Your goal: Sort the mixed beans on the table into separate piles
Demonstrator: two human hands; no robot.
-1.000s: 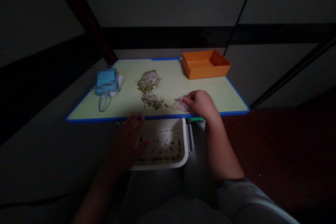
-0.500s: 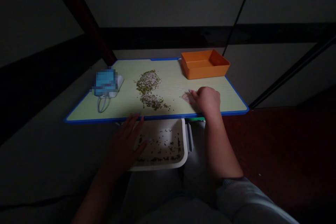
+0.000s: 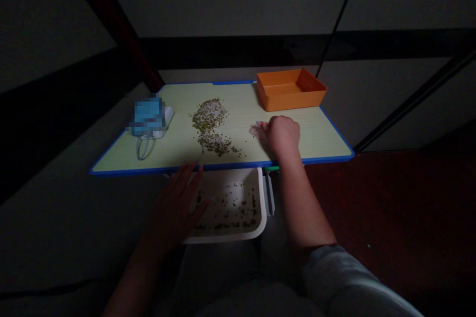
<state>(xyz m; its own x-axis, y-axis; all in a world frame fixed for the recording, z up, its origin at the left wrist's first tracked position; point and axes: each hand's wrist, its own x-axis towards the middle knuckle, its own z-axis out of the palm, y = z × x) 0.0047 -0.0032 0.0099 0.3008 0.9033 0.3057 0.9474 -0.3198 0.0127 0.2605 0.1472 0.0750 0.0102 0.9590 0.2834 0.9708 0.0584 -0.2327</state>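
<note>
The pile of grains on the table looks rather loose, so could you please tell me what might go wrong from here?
Stray grains at the pile lie near the blue front edge, so a sweep of the right hand, with its translucent pink-marked piece, might knock some off. The white bin ends short of the table's right end, so grains falling there could miss it.

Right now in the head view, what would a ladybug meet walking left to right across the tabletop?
Blurry blue thing, pile of green and whitish grains, orange box. The right hand overlaps the box's stretch, so I left it out.
</note>
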